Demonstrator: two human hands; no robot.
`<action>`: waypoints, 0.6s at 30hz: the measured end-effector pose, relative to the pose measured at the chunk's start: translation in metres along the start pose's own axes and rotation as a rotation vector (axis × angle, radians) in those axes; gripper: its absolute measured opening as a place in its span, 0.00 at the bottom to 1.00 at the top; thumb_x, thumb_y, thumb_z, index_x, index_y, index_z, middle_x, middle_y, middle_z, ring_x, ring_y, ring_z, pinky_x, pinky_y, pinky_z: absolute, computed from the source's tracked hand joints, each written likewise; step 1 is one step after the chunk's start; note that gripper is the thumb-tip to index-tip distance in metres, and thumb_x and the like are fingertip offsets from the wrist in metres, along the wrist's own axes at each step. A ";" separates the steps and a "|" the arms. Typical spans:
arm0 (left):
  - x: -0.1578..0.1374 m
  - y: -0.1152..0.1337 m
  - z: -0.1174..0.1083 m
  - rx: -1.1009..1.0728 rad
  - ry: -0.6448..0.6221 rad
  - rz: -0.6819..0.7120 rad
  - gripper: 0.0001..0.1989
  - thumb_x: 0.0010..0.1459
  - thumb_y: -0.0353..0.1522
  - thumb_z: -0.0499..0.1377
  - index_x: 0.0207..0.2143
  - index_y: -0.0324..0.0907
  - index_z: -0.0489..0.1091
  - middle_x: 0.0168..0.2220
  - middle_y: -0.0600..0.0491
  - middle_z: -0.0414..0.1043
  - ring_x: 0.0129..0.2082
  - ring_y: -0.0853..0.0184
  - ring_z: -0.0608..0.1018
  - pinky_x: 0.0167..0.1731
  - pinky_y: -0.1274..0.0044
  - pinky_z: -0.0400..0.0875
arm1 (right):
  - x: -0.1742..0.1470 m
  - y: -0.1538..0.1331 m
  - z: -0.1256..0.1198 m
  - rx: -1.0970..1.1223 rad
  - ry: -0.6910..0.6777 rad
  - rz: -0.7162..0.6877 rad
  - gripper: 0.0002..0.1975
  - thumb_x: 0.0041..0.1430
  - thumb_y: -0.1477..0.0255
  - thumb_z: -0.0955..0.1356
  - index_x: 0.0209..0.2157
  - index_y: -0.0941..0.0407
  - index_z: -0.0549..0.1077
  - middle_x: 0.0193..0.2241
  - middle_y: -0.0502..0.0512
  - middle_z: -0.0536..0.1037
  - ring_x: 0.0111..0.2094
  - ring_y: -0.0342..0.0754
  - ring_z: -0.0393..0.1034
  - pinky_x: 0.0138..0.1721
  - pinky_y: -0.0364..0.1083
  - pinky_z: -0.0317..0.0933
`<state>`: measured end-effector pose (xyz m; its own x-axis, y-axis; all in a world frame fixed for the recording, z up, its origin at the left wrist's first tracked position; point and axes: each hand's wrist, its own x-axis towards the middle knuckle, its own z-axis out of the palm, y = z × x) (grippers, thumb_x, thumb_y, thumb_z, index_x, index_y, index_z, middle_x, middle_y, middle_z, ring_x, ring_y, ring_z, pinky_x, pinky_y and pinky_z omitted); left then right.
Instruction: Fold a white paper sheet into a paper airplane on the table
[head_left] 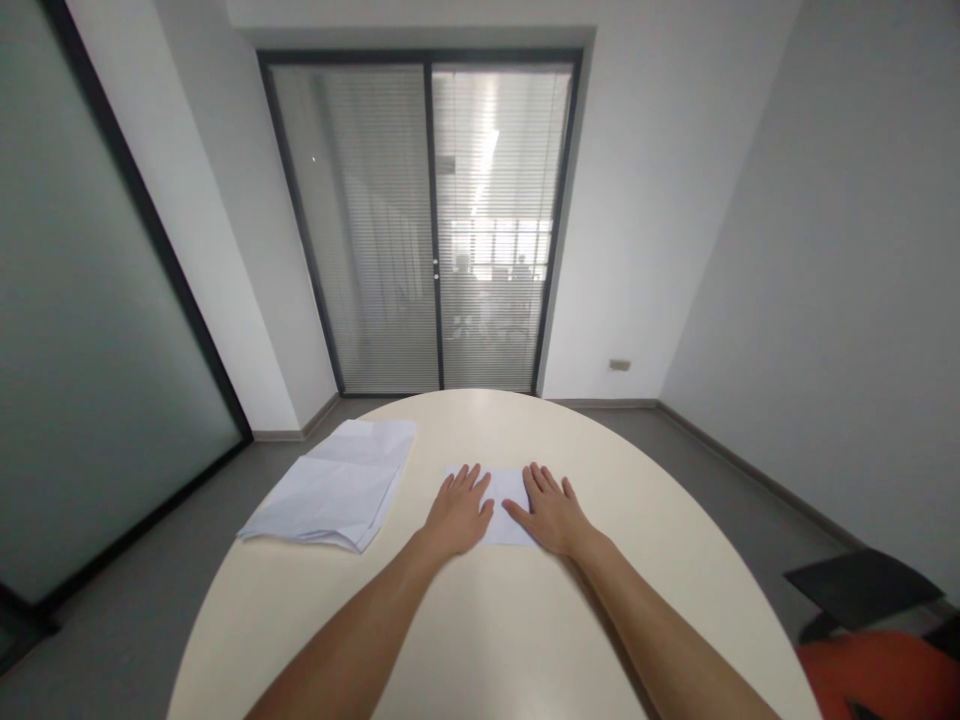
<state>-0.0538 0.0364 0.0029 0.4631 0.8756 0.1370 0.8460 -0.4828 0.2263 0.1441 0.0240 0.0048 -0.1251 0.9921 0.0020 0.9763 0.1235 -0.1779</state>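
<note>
A small white sheet of paper [507,520] lies flat on the pale round table [495,630]. My left hand [459,512] rests palm down over the sheet's left part, fingers stretched out and somewhat spread. On the right part lies my right hand [553,510], also palm down, its thumb pointing inward and its fingers extended. Between the two hands the middle of the paper shows; its side edges are partly hidden beneath them. Neither hand grips anything.
Several larger white sheets [330,490], loosely folded and stacked, lie at the table's left edge. A chair with a red seat [885,675] and black back [862,585] stands at the lower right. Beyond the table is a glass door [487,230] with blinds.
</note>
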 end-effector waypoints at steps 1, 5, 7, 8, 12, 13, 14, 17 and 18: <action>0.000 0.000 0.000 -0.001 -0.012 -0.009 0.28 0.68 0.40 0.42 0.67 0.40 0.55 0.70 0.46 0.48 0.70 0.54 0.50 0.66 0.59 0.47 | 0.000 0.000 0.000 -0.004 0.010 -0.005 0.45 0.64 0.46 0.52 0.69 0.65 0.46 0.70 0.67 0.43 0.70 0.61 0.35 0.66 0.63 0.31; 0.001 -0.003 0.001 -0.008 -0.032 -0.015 0.30 0.67 0.44 0.42 0.68 0.42 0.53 0.71 0.47 0.45 0.70 0.53 0.48 0.67 0.58 0.45 | 0.000 0.002 0.000 0.003 -0.011 -0.020 0.42 0.65 0.46 0.52 0.70 0.61 0.47 0.70 0.65 0.42 0.71 0.62 0.33 0.66 0.64 0.31; 0.000 -0.003 0.002 -0.011 -0.034 -0.010 0.32 0.67 0.47 0.43 0.68 0.43 0.52 0.71 0.47 0.45 0.70 0.52 0.47 0.67 0.58 0.44 | 0.000 0.002 0.000 0.010 -0.027 -0.023 0.42 0.64 0.45 0.52 0.70 0.58 0.46 0.71 0.63 0.41 0.71 0.62 0.32 0.66 0.64 0.31; 0.000 -0.004 0.002 -0.011 -0.034 -0.007 0.32 0.66 0.48 0.43 0.68 0.44 0.52 0.71 0.47 0.44 0.70 0.51 0.47 0.67 0.57 0.43 | 0.000 0.002 0.000 0.010 -0.028 -0.024 0.43 0.64 0.44 0.52 0.70 0.57 0.46 0.71 0.63 0.41 0.71 0.62 0.32 0.66 0.64 0.31; -0.001 -0.004 0.004 -0.015 -0.034 0.000 0.34 0.66 0.51 0.43 0.68 0.45 0.52 0.71 0.46 0.43 0.70 0.50 0.46 0.67 0.57 0.42 | -0.001 0.002 -0.001 0.009 -0.017 -0.026 0.43 0.64 0.44 0.52 0.70 0.57 0.47 0.71 0.63 0.41 0.71 0.62 0.32 0.66 0.64 0.31; -0.001 -0.005 0.004 -0.016 -0.034 0.000 0.34 0.66 0.51 0.43 0.68 0.44 0.52 0.71 0.46 0.43 0.70 0.50 0.46 0.67 0.57 0.42 | -0.002 0.001 -0.002 0.010 -0.017 -0.026 0.42 0.64 0.44 0.52 0.70 0.57 0.47 0.71 0.64 0.41 0.71 0.62 0.32 0.66 0.64 0.31; 0.000 -0.005 0.004 -0.018 -0.034 0.000 0.34 0.66 0.51 0.42 0.68 0.45 0.52 0.71 0.46 0.43 0.70 0.50 0.46 0.67 0.57 0.42 | -0.002 0.001 -0.002 0.011 -0.018 -0.026 0.42 0.64 0.44 0.52 0.70 0.57 0.47 0.71 0.64 0.41 0.71 0.62 0.32 0.66 0.64 0.31; 0.000 -0.005 0.005 -0.014 -0.029 0.003 0.33 0.66 0.50 0.42 0.68 0.45 0.52 0.71 0.47 0.44 0.70 0.50 0.47 0.67 0.56 0.42 | -0.002 0.001 -0.002 0.016 -0.020 -0.022 0.42 0.64 0.45 0.53 0.70 0.57 0.47 0.71 0.63 0.41 0.71 0.63 0.33 0.66 0.64 0.31; 0.000 -0.005 0.005 -0.010 -0.028 0.004 0.33 0.67 0.50 0.41 0.68 0.45 0.52 0.71 0.47 0.44 0.70 0.50 0.47 0.67 0.56 0.43 | -0.002 0.001 -0.003 0.016 -0.020 -0.020 0.42 0.64 0.45 0.53 0.70 0.57 0.47 0.71 0.63 0.42 0.71 0.62 0.33 0.66 0.64 0.31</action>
<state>-0.0566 0.0393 -0.0033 0.4738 0.8736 0.1113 0.8415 -0.4863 0.2354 0.1458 0.0220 0.0071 -0.1485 0.9888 -0.0137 0.9706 0.1430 -0.1936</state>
